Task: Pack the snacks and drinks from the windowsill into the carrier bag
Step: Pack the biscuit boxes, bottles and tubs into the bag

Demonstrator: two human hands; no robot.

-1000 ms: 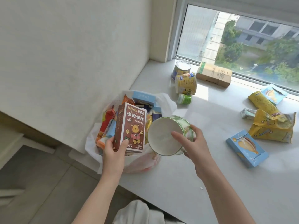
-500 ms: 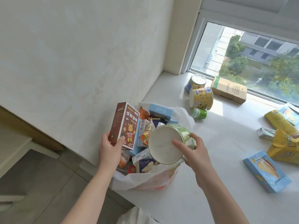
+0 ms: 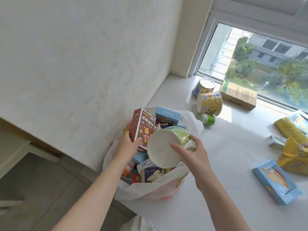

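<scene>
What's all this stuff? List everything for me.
carrier bag: one, white, windowsill edge, full
bear box: one, brown, over bag
green tub: one, green, over bag
snack tubs: two, yellow, by window
small bottle: one, green, beside tubs
cardboard box: one, tan, by window
snack packets: two, yellow, far right
silver packet: one, silver, far right
blue box: one, blue, right front
left hand: one, grips bear box
right hand: one, grips green tub

Packed boxes (image 3: 152, 174) crowd my carrier bag (image 3: 150, 189) to its mouth; bare windowsill (image 3: 233, 155) lies open rightward, short of the blue box (image 3: 276, 180).
</scene>
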